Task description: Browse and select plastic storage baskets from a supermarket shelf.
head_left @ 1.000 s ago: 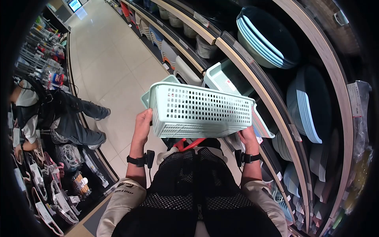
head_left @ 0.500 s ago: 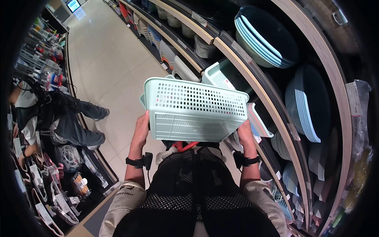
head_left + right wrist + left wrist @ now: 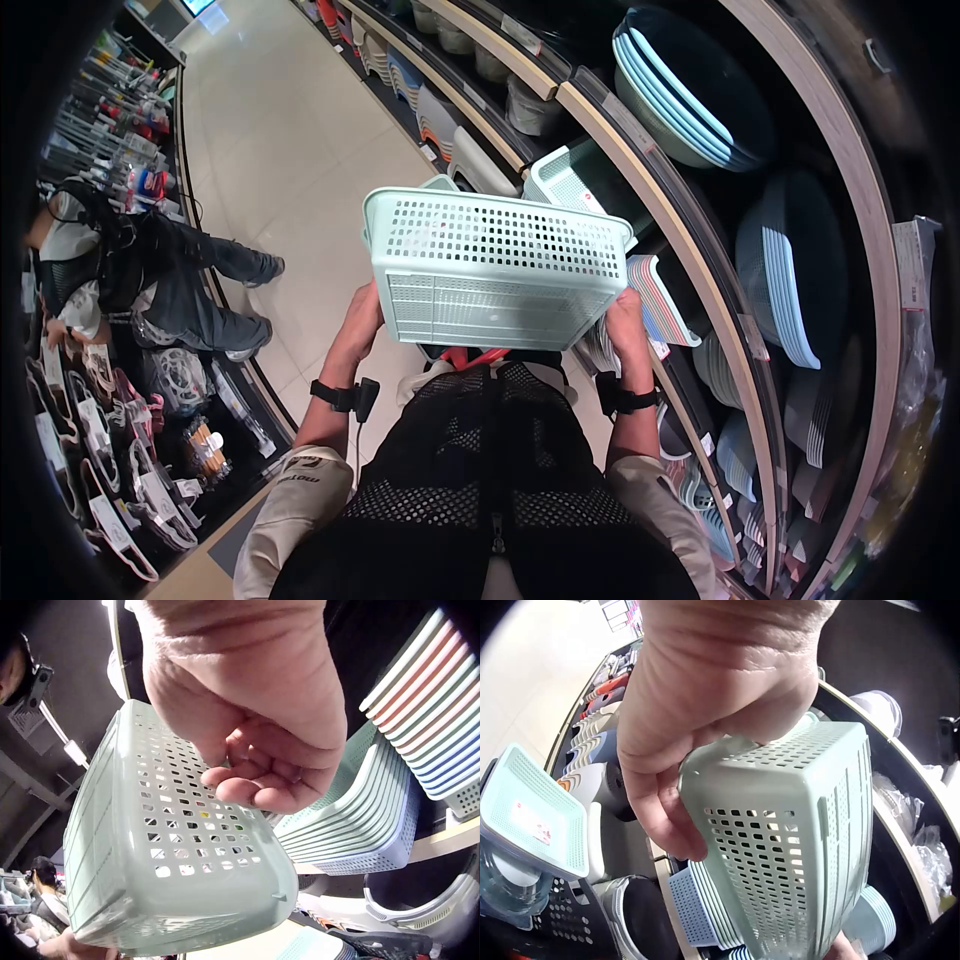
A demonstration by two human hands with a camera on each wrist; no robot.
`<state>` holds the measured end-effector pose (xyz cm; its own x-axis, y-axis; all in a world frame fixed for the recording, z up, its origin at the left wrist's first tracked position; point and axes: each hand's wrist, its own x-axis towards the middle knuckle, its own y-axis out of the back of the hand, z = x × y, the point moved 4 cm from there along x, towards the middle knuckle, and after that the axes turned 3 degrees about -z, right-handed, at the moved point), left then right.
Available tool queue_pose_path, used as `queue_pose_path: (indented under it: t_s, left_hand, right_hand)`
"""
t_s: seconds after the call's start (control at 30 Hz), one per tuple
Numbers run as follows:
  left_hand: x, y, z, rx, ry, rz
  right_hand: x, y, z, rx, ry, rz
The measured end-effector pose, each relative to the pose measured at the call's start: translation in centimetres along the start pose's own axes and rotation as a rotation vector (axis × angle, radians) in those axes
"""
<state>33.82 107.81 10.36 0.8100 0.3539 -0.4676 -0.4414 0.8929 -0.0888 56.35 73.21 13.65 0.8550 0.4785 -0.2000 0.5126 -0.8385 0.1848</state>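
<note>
A pale green plastic basket (image 3: 500, 235) with square holes is held up in front of my chest. It is tilted, so its holed side and ribbed underside face me. My left hand (image 3: 360, 325) grips its left end; in the left wrist view the fingers (image 3: 667, 817) curl over the rim. At the opposite end my right hand (image 3: 627, 325) holds the basket, with bent fingers (image 3: 262, 787) against the holed wall in the right wrist view. A similar pale green basket (image 3: 536, 810) with a label lies lower down, over a black holed container (image 3: 562, 915).
Stacked baskets (image 3: 367, 817) and blue basins (image 3: 770, 290) fill the shelves at right. Another pale green basket (image 3: 565, 180) stands on the shelf ahead. At left, a person (image 3: 90, 260) bends by a rack of hangers (image 3: 120, 520). A tiled aisle (image 3: 270, 130) runs between.
The basket has tipped, showing more of its underside, and has shifted slightly left. Both hands keep their hold. My head view has turned a little.
</note>
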Motion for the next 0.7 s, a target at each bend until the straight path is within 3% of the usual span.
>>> queue_pose_path:
  t_s: [0.7]
  left_hand:
    - [0.8, 0.0, -0.6, -0.018, -0.025, 0.115]
  right_hand:
    - [-0.1, -1.0, 0.9, 0.035, 0.018, -0.021]
